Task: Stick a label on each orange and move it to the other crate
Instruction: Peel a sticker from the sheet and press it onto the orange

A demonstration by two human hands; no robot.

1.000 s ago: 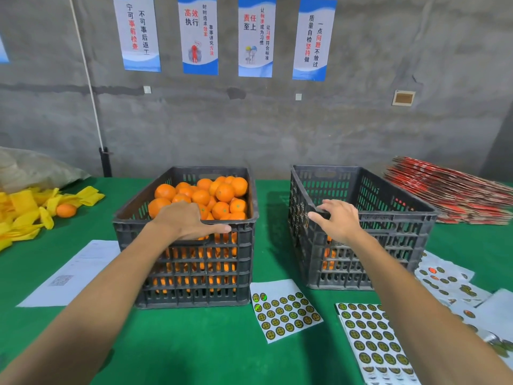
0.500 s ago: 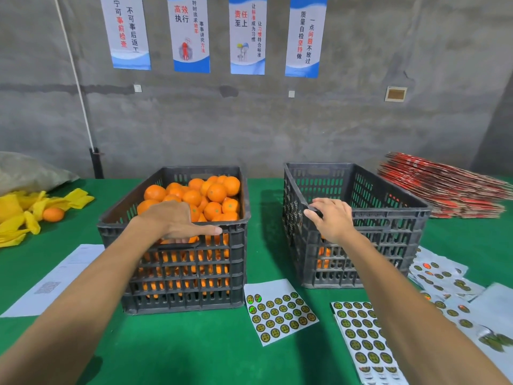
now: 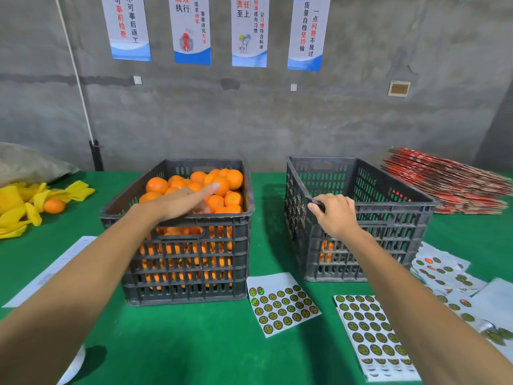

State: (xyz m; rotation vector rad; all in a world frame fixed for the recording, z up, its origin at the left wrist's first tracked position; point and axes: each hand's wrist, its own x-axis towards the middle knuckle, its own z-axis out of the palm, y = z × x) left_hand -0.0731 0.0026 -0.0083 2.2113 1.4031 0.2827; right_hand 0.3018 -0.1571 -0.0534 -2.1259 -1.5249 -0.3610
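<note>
A grey concrete wall hung with posters (image 3: 191, 29) backs a green counter (image 3: 194, 343). Two dark slatted crates stand side by side on it, their long axes running away from the person, with a strip of bare green between them. The left crate (image 3: 188, 268) is heaped with oranges (image 3: 222, 187) that rise to its rim at the far end; the right crate (image 3: 388, 218) shows only a few oranges low behind its near slats and is otherwise open inside. A label sheet (image 3: 281, 304) lies flat just in front of the gap, a second sheet (image 3: 372, 334) lies right of it, and more overlap beyond. One stray orange (image 3: 54, 206) sits among yellow wrappers (image 3: 16, 207) far left.

The left hand (image 3: 180, 202) reaches over the left crate's near rim, fingers extended and close together, the forefinger touching a top orange. The right hand (image 3: 337, 215) is curled over the right crate's near left corner, gripping its rim. Both forearms stretch forward, well apart.
</note>
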